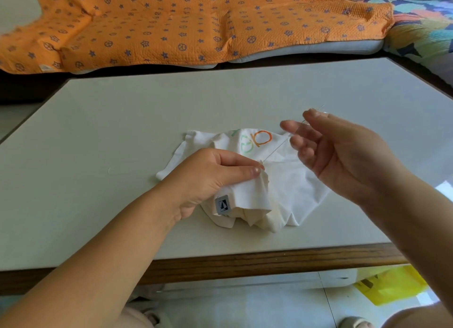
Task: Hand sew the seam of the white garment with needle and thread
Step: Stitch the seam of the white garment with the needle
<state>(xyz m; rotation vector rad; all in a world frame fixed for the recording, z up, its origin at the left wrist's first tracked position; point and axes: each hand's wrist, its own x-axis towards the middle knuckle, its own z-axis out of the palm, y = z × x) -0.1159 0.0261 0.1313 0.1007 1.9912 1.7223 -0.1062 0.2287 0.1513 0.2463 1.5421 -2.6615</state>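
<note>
L hand (208, 178) pinching crumpled white garment (294, 180), orange/green print, thread (277, 148) taut

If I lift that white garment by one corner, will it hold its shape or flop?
Probably floppy: the white garment lies crumpled in soft folds on the table. Likely light, since the left hand holds a fold with a fingertip pinch. It may drag if the taut thread is pulled.
</note>
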